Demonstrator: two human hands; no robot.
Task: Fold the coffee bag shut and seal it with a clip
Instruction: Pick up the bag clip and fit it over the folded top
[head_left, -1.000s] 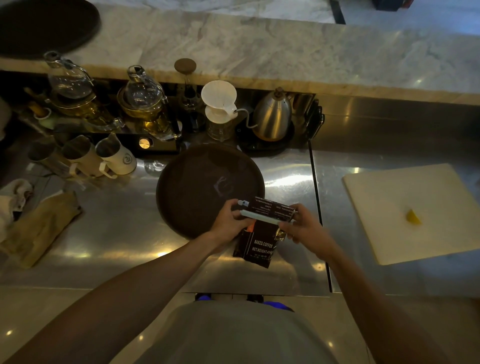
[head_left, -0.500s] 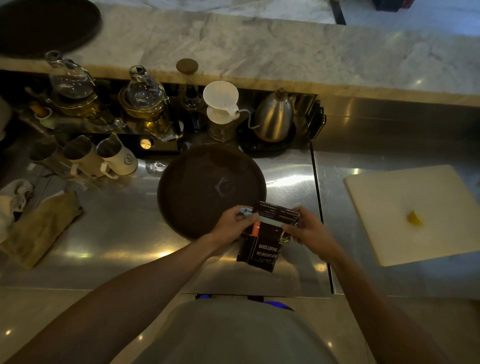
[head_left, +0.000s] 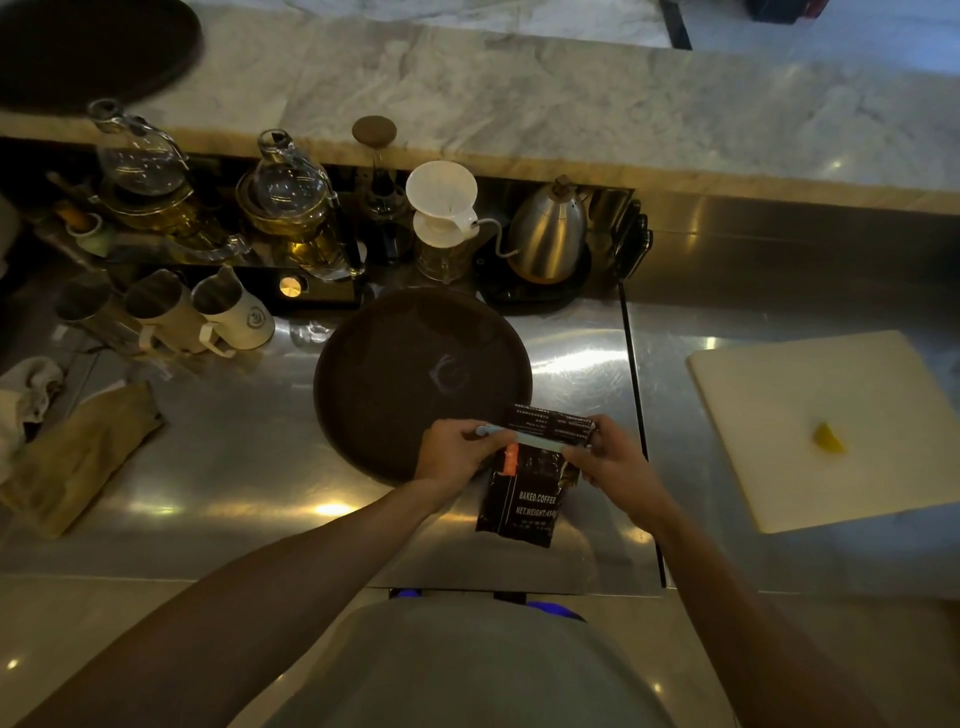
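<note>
My left hand (head_left: 457, 451) pinches one end of the pale blue clip (head_left: 530, 439), right hand (head_left: 615, 462) grips the other end w/ the folded top of the black coffee bag (head_left: 524, 499), held just above steel counter (head_left: 234, 467), at the round brown tray (head_left: 395, 364) edge.

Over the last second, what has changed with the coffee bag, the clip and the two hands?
Very little. The left hand and right hand keep holding the pale blue clip across the folded top of the coffee bag; the right hand has closed in slightly over the clip's right end. The bag stays by the brown tray. Nothing was released.
</note>
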